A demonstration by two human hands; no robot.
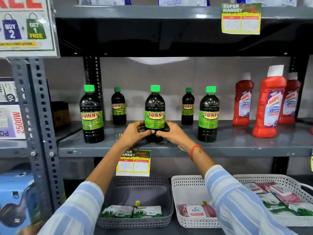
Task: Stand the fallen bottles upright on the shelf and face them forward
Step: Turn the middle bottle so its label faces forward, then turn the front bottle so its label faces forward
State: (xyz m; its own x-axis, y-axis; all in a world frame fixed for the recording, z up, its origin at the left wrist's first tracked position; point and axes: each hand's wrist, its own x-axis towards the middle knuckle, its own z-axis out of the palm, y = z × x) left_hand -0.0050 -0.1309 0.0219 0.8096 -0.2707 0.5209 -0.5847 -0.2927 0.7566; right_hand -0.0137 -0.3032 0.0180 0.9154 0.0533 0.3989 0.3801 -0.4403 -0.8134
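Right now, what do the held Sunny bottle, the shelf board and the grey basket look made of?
Sunny bottle: likely clear glossy plastic over dark liquid, highlights on the shoulder, glossy printed label.
Shelf board: grey painted metal, faint sheen, scuffed front lip.
Grey basket: moulded matte plastic, perforated walls.

Dark bottles — green caps, green labels; red bottles; blue-striped sleeves.

Grey metal shelf with five upright Sunny bottles (labels forward) and three red Harpic bottles
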